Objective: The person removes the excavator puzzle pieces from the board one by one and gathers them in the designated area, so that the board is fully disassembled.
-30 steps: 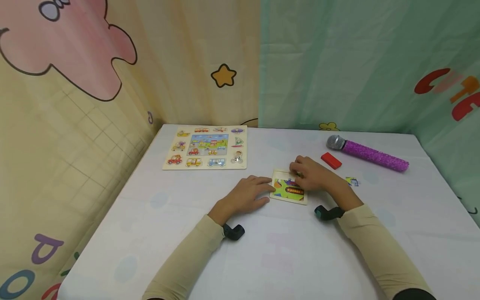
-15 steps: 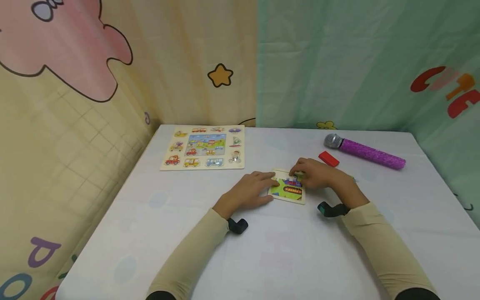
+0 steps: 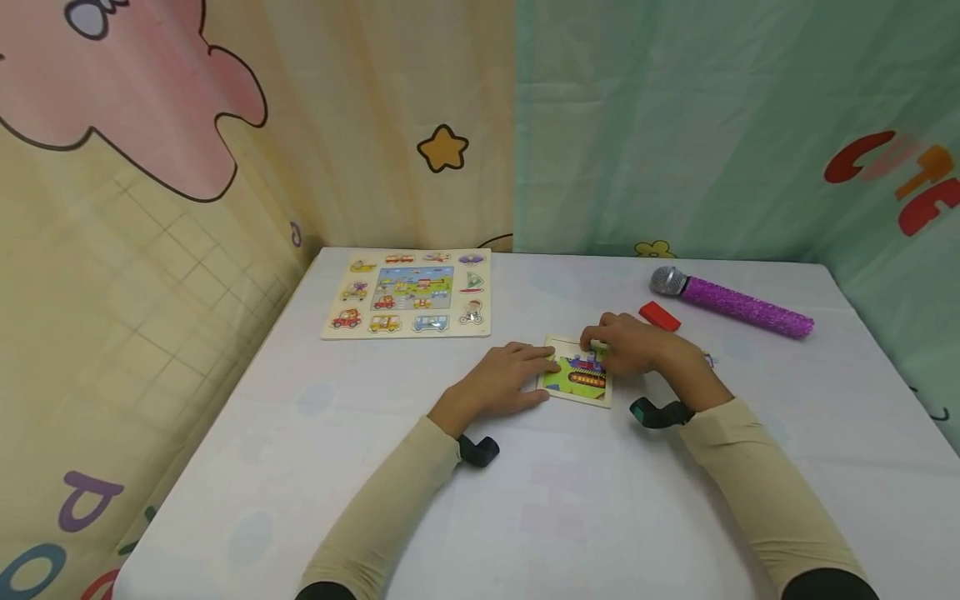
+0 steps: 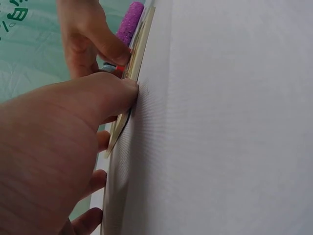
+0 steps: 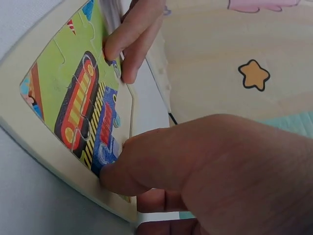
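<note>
Across the worktop (image 3: pixel 577 517): a white-covered surface carrying one part-built small jigsaw (image 3: pixel 579 379), taken as clock centre in the head view.
Sleeved forearms (image 3: pixel 390 508): reach in from 8 and 4 o'clock, converging on the jigsaw.
Vehicle board (image 3: pixel 407 293): at 10 o'clock, well apart, untouched.
Purple microphone (image 3: pixel 750 310): at 2 o'clock, beyond the red block, untouched.
Left grip (image 3: pixel 498 383): at 9 o'clock, fingers loosely extended onto the jigsaw's edge, thumb against its rim; steadying it, I judge, rather than clasping.
Right grip (image 3: pixel 633 346): at 2 o'clock, fingers curled downward, pinching a green puzzle piece (image 3: pixel 602 352) that is mostly hidden.
Jigsaw progress: green ground and tracked vehicle interlocked; a bare band towards 12 o'clock remains, so probably past halfway.
Red block (image 3: pixel 659 316): at 2 o'clock, just beyond the right grip.
Loose piece (image 3: pixel 710 359): at 3 o'clock, largely behind the right wrist; apparently yet to be placed.
</note>
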The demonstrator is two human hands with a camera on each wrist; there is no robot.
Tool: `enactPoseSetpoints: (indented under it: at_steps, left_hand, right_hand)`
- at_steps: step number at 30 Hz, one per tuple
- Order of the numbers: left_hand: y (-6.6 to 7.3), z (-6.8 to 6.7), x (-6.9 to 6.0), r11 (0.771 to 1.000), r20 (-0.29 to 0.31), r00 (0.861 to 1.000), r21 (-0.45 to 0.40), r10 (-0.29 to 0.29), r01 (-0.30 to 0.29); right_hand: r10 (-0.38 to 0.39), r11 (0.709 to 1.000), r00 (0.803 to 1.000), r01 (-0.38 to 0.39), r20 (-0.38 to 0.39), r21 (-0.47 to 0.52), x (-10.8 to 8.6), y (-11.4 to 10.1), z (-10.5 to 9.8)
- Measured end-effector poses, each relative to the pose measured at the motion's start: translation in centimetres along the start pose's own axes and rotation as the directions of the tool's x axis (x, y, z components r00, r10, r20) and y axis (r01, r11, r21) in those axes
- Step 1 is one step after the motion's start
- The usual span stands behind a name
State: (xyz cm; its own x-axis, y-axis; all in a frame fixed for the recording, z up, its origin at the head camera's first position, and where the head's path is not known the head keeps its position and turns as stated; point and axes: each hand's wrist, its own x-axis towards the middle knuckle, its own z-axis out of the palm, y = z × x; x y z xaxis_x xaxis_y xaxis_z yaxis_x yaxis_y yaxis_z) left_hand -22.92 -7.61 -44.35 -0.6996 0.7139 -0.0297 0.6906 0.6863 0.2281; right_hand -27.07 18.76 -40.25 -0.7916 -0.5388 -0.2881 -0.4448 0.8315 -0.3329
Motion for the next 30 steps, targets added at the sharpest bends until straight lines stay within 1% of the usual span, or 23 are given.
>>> enactPoseSetpoints:
  at_steps: [1,4,11,16,19,22,26,30]
  left_hand:
    - [0.0,0.0,0.0,1.0,0.001,1.0,0.0,-0.002,0.002]
    - [0.0,0.1,0.1,1.0,0.002,1.0,0.007,-0.009,0.009]
    - [0.3,0.2,0.2,0.999,-0.004,1.0,0.033,-0.016,0.016]
    - [0.6,0.2,0.2,0.999,-0.003,1.0,0.038,-0.022,0.022]
    - [0.7,0.2,0.2,0.999,0.0,1.0,0.043,-0.029,0.029]
    - [0.7,0.1,0.2,0.998,-0.002,0.999,0.045,-0.032,0.032]
    - [0.7,0.1,0.1,0.999,-0.008,1.0,0.035,-0.029,0.029]
    - [0.6,0.1,0.1,0.999,-0.018,1.0,0.025,-0.024,0.025]
  right_hand:
    - [0.016,1.0,1.0,-0.016,0.007,-0.002,0.0,-0.1,0.0]
    - [0.022,1.0,1.0,-0.022,0.009,-0.016,0.2,-0.2,0.2]
    - [0.006,0.999,1.0,-0.007,-0.006,-0.035,0.7,-0.1,0.6]
    - [-0.012,1.0,0.999,0.012,-0.038,-0.013,0.8,0.0,0.7]
    - [-0.03,0.999,0.998,0.032,-0.063,0.02,0.6,0.2,0.5]
    - [-0.041,0.994,0.996,0.048,-0.074,0.097,0.3,0.6,0.2]
    - [-0.075,0.974,0.994,0.091,-0.084,0.207,-0.1,1.1,-0.1]
    - [-0.108,0.96,0.986,0.136,-0.125,0.246,-0.2,1.8,0.2]
